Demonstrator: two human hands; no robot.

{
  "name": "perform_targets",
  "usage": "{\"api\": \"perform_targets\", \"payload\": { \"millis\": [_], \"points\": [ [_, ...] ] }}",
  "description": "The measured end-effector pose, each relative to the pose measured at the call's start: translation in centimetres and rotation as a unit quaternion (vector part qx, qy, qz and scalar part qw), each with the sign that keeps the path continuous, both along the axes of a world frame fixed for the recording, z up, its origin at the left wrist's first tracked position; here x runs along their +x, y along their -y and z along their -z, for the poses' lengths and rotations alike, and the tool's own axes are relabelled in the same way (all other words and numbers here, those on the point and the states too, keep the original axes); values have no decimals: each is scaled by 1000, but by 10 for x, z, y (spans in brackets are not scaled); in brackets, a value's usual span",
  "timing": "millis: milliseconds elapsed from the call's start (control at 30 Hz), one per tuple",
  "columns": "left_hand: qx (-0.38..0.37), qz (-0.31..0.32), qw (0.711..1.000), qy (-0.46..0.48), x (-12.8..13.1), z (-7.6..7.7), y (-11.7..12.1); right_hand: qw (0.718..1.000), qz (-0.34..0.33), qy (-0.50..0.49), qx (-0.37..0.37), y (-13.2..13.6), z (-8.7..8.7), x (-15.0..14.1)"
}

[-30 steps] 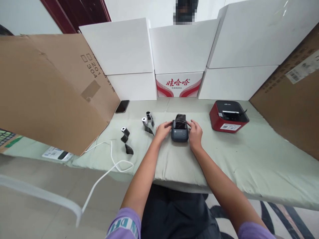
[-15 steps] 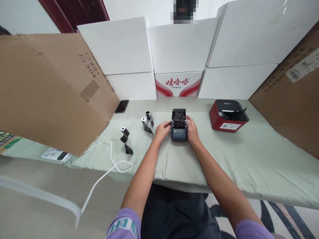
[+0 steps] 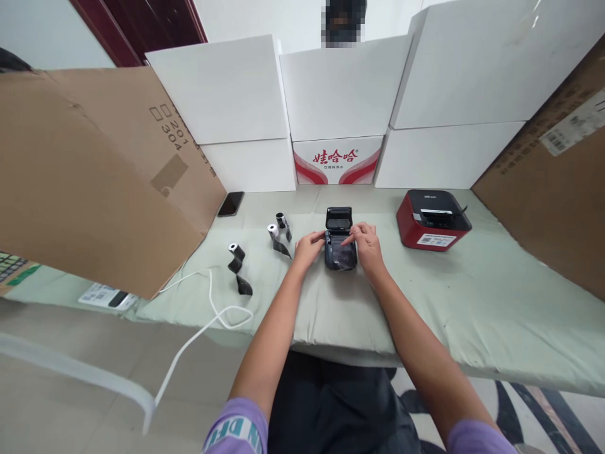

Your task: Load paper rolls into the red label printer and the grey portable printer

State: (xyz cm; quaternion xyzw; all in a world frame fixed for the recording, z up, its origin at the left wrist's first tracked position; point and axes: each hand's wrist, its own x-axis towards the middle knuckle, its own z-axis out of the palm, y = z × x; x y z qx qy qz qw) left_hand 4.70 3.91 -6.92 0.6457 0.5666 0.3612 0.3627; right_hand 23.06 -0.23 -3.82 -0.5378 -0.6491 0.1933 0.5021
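A small black portable printer [image 3: 331, 258] sits on the cloth-covered table with its lid [image 3: 339, 217] raised. A shiny, clear-looking film [image 3: 344, 260] lies across the printer's front. My left hand [image 3: 308, 247] grips the printer's left side, fingertips at its upper left edge. My right hand [image 3: 369, 247] is at the right edge with curled fingers, the index finger reaching onto the film; the thumb is partly hidden. Left of the printer stand two small rolls of dark, glossy film, one roll [image 3: 273, 231] beside another roll [image 3: 282, 221]. A third roll [image 3: 235, 250] trails a curled strip.
A red and black printer [image 3: 432, 221] stands on the right. At the back left lies a phone [image 3: 231, 203]. White boxes [image 3: 338, 94] wall off the back, with cardboard panels [image 3: 94, 176] at both sides. A white cable [image 3: 212, 315] hangs over the front edge.
My right hand has moved from the printer's right side up over its opening. The film that was bunched in the opening now lies over the front. My left hand has stayed in place.
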Motion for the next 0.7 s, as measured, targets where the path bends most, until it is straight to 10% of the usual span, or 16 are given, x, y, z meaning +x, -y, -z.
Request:
{"api": "perform_targets", "payload": {
  "millis": [167,467,700],
  "points": [
    [-1,-10,1000,0,2,-1,0,967,79,203,-131,-16,-13,10],
    [12,4,1000,16,-1,0,0,849,30,401,-342,-46,-50,-11],
    [11,4,999,35,2,3,-3,912,-14,324,-251,-43,-46,12]
  ]
}}
